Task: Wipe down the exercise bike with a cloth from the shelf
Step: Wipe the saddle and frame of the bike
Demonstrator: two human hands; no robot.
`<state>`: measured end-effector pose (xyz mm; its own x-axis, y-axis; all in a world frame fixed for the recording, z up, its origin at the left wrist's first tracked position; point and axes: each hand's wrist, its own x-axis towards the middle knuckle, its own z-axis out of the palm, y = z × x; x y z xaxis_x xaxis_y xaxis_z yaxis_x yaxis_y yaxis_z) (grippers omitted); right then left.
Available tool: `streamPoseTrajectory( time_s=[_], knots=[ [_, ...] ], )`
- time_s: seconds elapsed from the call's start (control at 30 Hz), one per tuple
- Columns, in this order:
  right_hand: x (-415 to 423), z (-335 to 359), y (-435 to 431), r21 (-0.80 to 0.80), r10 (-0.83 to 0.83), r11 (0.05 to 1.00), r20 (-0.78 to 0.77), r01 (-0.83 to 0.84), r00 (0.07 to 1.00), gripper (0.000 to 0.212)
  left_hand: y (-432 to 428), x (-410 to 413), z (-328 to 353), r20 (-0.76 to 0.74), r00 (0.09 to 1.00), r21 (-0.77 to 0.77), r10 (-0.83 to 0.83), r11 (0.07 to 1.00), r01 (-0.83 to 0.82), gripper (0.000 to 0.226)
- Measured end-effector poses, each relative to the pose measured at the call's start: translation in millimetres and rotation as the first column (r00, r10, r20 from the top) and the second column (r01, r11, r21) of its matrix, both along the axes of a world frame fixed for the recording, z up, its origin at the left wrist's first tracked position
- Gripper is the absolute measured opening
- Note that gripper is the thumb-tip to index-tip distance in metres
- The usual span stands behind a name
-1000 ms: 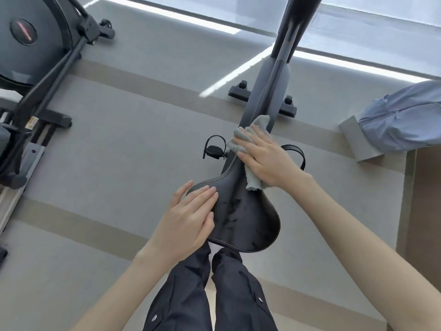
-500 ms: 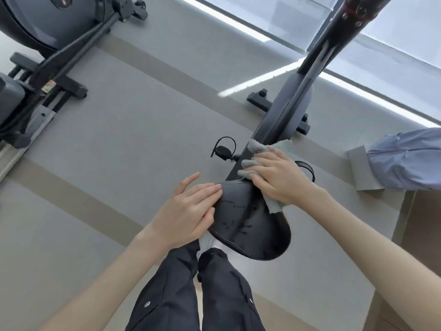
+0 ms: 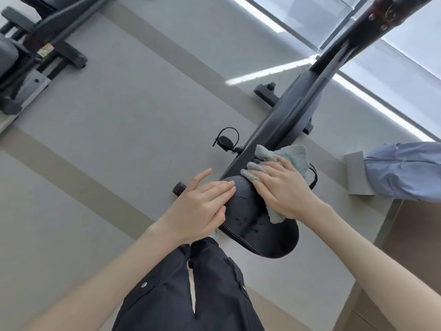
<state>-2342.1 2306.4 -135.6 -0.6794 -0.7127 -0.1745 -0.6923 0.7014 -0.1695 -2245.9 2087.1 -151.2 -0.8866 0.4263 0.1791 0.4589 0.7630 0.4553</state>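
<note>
Fingers [image 3: 263, 174] of the right hand [image 3: 284, 187] lie straight and close together, pressing the cloth [image 3: 294, 155] flat on the nose of the saddle [image 3: 257, 228], at the saddle's 1 o'clock end. Fingers [image 3: 220, 187] of the left hand [image 3: 200, 206] lie straight, index slightly apart, resting on the saddle's 9 o'clock edge. Cloth is judged light, soft and limp: hold it under a flat palm, or it folds and slips. Saddle looks smooth and stiff; steady it at the edge. Exercise bike [image 3: 293, 115] frame runs off toward 1 o'clock. One second earlier the frame pointed to 12 o'clock; the cloth now fans wider beyond the hand, and the left hand keeps its place
</note>
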Motion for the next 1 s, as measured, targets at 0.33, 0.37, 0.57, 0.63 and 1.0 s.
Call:
streamPoseTrajectory(
  time_s=[0.33,0.37,0.57,0.63,1.0],
  knots=[
    [-40.6,-6.0,-1.7,0.226,-0.107,0.969,0.017,0.101,0.994,0.058,2.7,3.5,1.5,0.065,0.998,0.053,0.024,0.998,-0.027,0.040],
    [-23.8,-4.8,-8.2,0.193,-0.082,0.978,-0.005,0.081,0.997,0.056,2.9,3.2,1.7,0.063,0.998,0.058,0.027,0.998,-0.031,0.040],
    [20.4,6.5,-8.1,-0.043,-0.075,0.996,0.065,0.078,0.995,0.045,-0.8,0.3,-1.6,0.041,0.999,0.093,0.010,0.996,-0.014,0.038],
    [9.2,5.7,4.6,-0.006,-0.008,1.000,0.035,0.009,0.999,0.045,-3.3,-1.3,-2.8,0.029,1.000,0.097,-0.003,0.995,0.000,0.038],
    [-58.5,3.3,3.4,0.061,-0.358,0.933,0.281,0.356,0.890,0.046,-6.5,-0.7,-6.0,0.028,0.999,0.094,-0.030,0.995,0.028,0.039]
  ],
)
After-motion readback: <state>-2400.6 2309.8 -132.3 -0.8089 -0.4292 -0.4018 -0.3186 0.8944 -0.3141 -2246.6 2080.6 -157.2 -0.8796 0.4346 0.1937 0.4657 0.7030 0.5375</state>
